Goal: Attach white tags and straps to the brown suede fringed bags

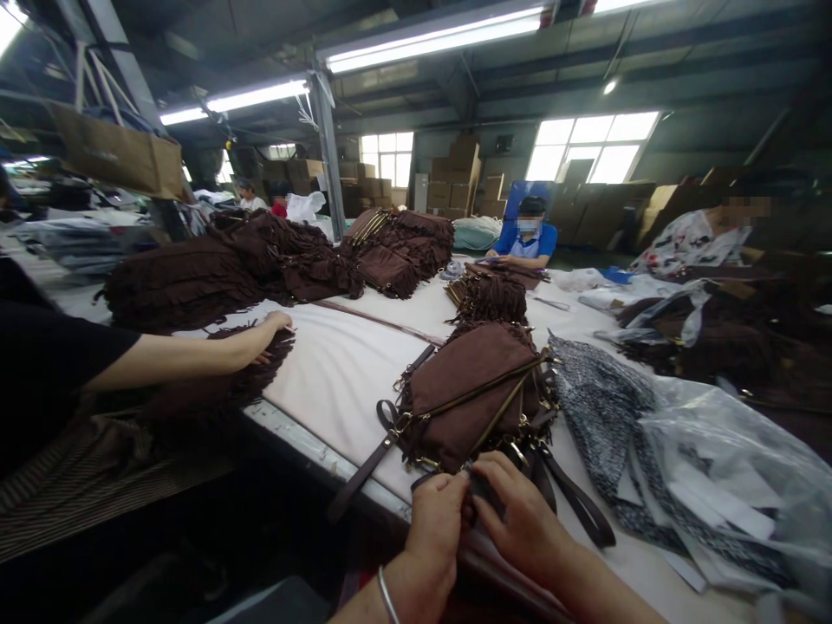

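At the table's near edge, my left hand point(438, 524) and my right hand point(510, 503) meet with fingers closed in a pinch. Between them is a small dark piece that looks like part of a strap; its shape is mostly hidden by the fingers. Just beyond my hands lies a stack of brown bags point(474, 386) with gold zippers, metal rings and fringe. A dark wrist strap point(364, 477) hangs from the stack over the table edge on the left, and another looped strap point(578, 498) lies to the right. A bangle circles my left wrist.
A co-worker's arm point(188, 360) reaches over fringed brown fabric at left. Brown bag piles point(188, 273) stand behind it. Grey speckled fabric point(601, 416) and clear plastic point(734, 468) lie at right. A person in blue point(529, 243) sits across the white table point(331, 347).
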### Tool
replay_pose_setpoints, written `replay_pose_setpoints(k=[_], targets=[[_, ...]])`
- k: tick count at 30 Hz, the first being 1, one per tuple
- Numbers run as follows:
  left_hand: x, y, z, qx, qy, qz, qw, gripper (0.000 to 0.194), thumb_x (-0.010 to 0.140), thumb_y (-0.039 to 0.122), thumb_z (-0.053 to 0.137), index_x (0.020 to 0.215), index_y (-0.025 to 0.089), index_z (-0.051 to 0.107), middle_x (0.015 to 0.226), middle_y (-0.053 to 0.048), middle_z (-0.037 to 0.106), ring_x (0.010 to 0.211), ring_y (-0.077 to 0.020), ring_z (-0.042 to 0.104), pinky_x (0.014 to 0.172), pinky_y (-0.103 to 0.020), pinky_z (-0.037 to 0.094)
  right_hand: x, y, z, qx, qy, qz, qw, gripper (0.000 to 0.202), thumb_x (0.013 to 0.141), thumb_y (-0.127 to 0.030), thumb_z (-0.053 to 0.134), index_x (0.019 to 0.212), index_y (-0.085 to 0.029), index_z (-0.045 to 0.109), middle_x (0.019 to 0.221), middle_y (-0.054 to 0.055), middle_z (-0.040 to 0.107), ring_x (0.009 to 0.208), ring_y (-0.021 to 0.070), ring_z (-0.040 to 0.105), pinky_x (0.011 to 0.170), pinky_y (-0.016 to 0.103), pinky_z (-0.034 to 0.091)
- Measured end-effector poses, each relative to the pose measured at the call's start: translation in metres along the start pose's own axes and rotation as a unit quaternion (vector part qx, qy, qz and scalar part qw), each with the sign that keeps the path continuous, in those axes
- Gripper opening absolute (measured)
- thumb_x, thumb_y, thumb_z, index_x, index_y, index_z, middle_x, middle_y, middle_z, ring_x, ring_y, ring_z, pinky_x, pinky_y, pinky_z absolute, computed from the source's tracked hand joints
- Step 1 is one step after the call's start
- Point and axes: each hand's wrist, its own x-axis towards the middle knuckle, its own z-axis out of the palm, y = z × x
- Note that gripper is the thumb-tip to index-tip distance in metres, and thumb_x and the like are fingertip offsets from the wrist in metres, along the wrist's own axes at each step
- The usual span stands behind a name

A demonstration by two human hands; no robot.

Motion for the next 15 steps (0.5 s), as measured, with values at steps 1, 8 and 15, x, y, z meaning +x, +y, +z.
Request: replay_pose_setpoints(k=[1, 8, 15], targets=[[0.000, 0.000, 0.000, -0.001, -0.005, 0.005, 1.000, 0.039, 0.063, 0.051, 0.075, 0.068, 0.013, 0.064, 0.060, 0.000, 0.057, 0.055, -0.0120, 0.048, 0.052, -0.025, 0.034, -0.002, 0.000, 0.002, -0.013, -0.001, -0.006, 1.000, 0.030, 0.083, -0.011, 0.052, 0.112, -0.020, 0.057, 0.110, 0.010, 0.061, 0.102, 0.0229, 0.060, 0.091, 0.035, 0.052], [-0.007, 0.002, -0.001, 0.055, -0.041, 0.060, 0.996, 0.034, 0.077, 0.045, 0.061, 0.074, 0.012, 0.069, 0.076, -0.007, 0.066, 0.071, -0.0171, 0.054, 0.064, -0.028, 0.041, -0.006, 0.007, 0.012, -0.063, 0.021, -0.009, 0.998, 0.026, 0.094, -0.014, 0.042, 0.107, -0.018, 0.064, 0.108, 0.013, 0.064, 0.099, 0.0225, 0.063, 0.088, 0.034, 0.053], [-0.010, -0.005, -0.001, 0.005, -0.054, -0.036, 0.998, 0.035, 0.079, 0.043, 0.061, 0.089, 0.011, 0.068, 0.082, -0.008, 0.066, 0.072, -0.0165, 0.056, 0.061, -0.026, 0.039, 0.000, 0.011, 0.009, 0.054, 0.054, 0.091, 0.993, 0.023, 0.093, -0.025, 0.048, 0.078, -0.021, 0.066, 0.083, 0.005, 0.067, 0.079, 0.0191, 0.064, 0.074, 0.030, 0.050]])
